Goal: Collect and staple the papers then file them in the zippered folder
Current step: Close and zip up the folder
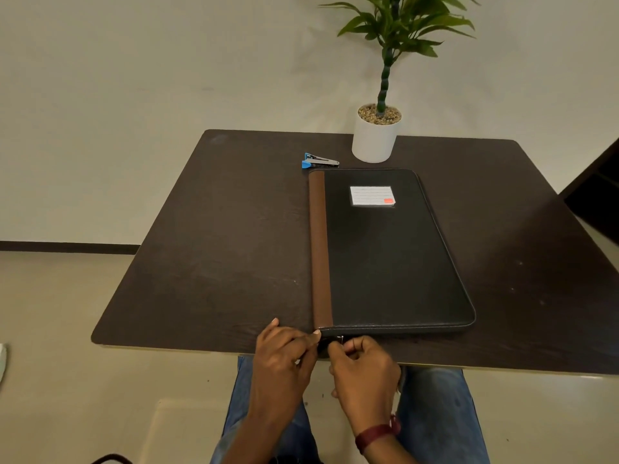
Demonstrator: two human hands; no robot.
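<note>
A black zippered folder [388,256] with a brown spine strip and a white label lies closed on the dark table [217,246]. At its near left corner my right hand [363,366] pinches the metal zipper pull [340,339]. My left hand [284,353] grips the folder's corner right beside it, thumb on the spine end. A small blue and silver stapler [320,161] lies just beyond the folder's far left corner. No loose papers show.
A white pot [375,142] with a green plant stands at the table's far edge, close behind the folder. The table's near edge runs just under my hands, above my knees. A dark piece of furniture shows at the right edge.
</note>
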